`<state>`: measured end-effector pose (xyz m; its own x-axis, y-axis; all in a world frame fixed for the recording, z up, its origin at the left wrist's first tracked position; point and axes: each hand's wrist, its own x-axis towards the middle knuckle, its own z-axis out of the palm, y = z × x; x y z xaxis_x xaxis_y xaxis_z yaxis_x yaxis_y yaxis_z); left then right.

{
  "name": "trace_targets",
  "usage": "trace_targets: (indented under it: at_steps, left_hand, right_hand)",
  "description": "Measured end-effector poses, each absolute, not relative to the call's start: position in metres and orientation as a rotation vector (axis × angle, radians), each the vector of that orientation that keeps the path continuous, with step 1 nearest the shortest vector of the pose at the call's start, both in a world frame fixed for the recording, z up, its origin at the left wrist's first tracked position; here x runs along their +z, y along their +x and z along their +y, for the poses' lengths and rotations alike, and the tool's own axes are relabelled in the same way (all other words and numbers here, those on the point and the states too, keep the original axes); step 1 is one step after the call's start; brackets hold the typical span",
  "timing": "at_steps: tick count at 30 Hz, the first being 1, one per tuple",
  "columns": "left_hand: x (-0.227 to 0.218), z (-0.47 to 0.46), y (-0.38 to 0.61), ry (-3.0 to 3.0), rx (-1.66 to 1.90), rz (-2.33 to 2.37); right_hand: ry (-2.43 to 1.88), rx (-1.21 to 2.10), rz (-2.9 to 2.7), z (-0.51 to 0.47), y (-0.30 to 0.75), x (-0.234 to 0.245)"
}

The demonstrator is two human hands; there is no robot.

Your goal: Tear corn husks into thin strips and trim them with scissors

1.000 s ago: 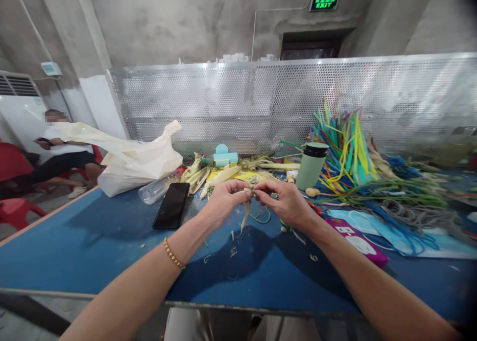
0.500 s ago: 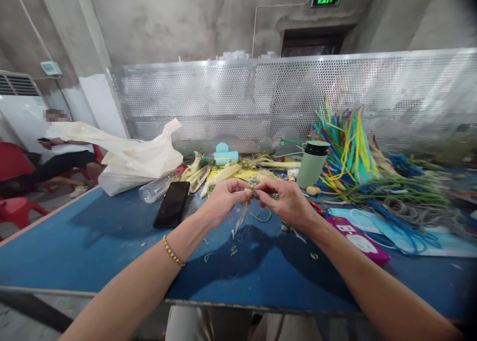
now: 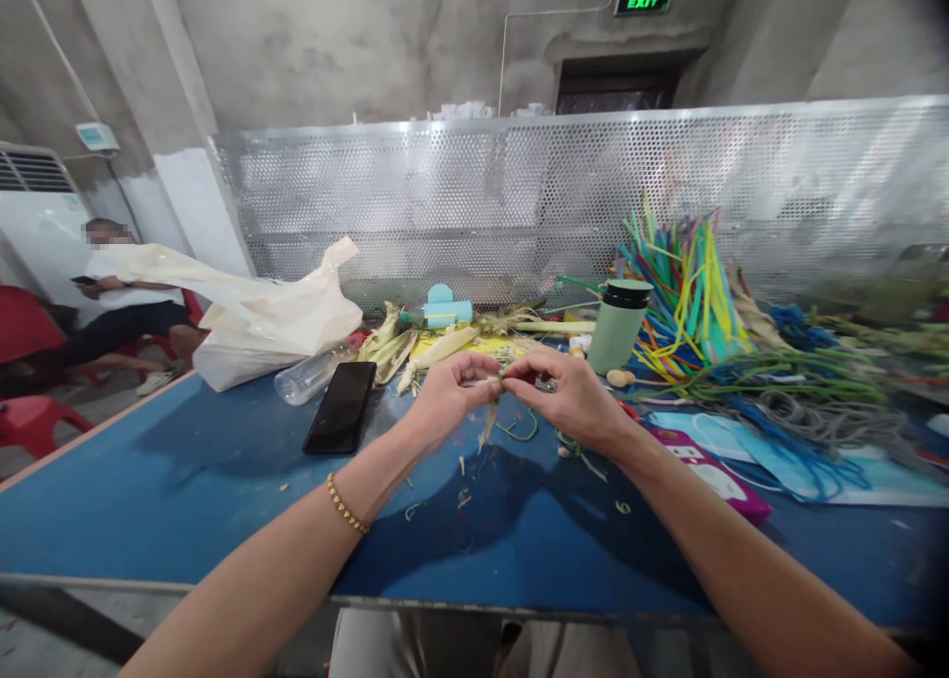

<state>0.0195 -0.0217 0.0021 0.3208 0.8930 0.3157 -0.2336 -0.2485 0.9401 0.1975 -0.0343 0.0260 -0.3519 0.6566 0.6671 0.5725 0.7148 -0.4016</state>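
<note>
My left hand [image 3: 451, 396] and my right hand [image 3: 569, 393] meet above the middle of the table, fingertips nearly touching. Both pinch a small pale-green husk strip [image 3: 487, 427], and one dry end dangles below the left fingers. Most of the strip is hidden by the fingertips, so its exact shape cannot be made out. Just behind the hands lie corn husks [image 3: 447, 345], pale and partly peeled. A curled green cord [image 3: 528, 429] rests on the table beneath the right fingers, among small plant scraps.
A black phone [image 3: 339, 408], a clear plastic bottle [image 3: 297, 383] and a white plastic bag [image 3: 274, 317] sit left. To the right stand a green tumbler [image 3: 620, 330], colourful strips [image 3: 701, 297], a purple packet [image 3: 731, 480] and blue masks [image 3: 852, 480]. A seated person [image 3: 137, 293] is far left.
The right fingers have shifted slightly at the strip, with the other right-hand fingers spreading a little more. The dangling end has swung slightly right. The view has moved a touch.
</note>
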Motion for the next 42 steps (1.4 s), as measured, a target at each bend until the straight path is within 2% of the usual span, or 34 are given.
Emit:
trace_targets:
  at_steps: [12, 21, 31, 42]
  left_hand:
    - [0.0017, -0.0195, 0.0177, 1.533, 1.212, 0.73]
    - [0.0027, -0.0196, 0.0153, 1.446, 1.239, 0.679]
    - [0.0049, -0.0176, 0.0115, 1.405, 1.174, 0.627]
    - [0.0055, -0.0177, 0.0122, 1.398, 1.189, 0.644]
  right_hand:
    - [-1.021, 0.244, -2.02, -0.0375, 0.1924, 0.0262]
    - [-1.002, 0.6, -1.956, -0.0306, 0.1955, 0.023]
    - [-1.032, 0.571, -1.916, -0.0334, 0.1951, 0.0212]
    - [-0.941, 0.734, -1.948, -0.0303, 0.1987, 0.0246]
